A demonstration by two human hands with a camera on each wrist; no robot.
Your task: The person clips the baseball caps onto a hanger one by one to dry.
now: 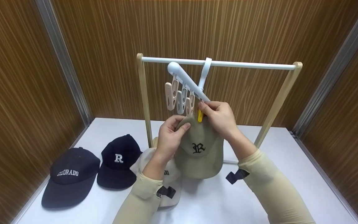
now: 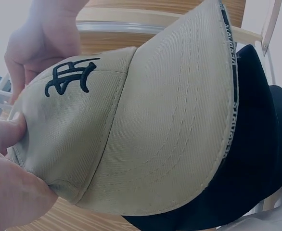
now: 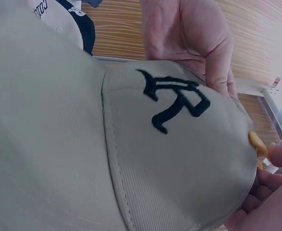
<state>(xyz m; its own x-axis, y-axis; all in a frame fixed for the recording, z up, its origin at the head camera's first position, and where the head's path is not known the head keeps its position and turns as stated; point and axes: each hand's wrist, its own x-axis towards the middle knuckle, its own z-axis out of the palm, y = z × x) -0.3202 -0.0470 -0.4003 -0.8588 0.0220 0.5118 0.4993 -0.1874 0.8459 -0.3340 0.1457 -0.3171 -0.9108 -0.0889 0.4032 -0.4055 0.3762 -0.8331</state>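
Note:
A khaki baseball cap with a dark embroidered letter hangs brim down below a pale blue clip hanger. My left hand pinches the left side of its crown, thumb on the front, as the left wrist view also shows. With thumb and fingers, my right hand pinches a yellow clothespin at the top of the crown. In the right wrist view, the tip of that yellow clothespin lies over the fabric edge. Pink and grey clothespins dangle along the hanger to the left.
The hanger's hook sits over the white bar of a wooden-legged rack. On the white table at left lie a dark COLORADO cap and a navy R cap. A whitish cap lies partly behind my left forearm.

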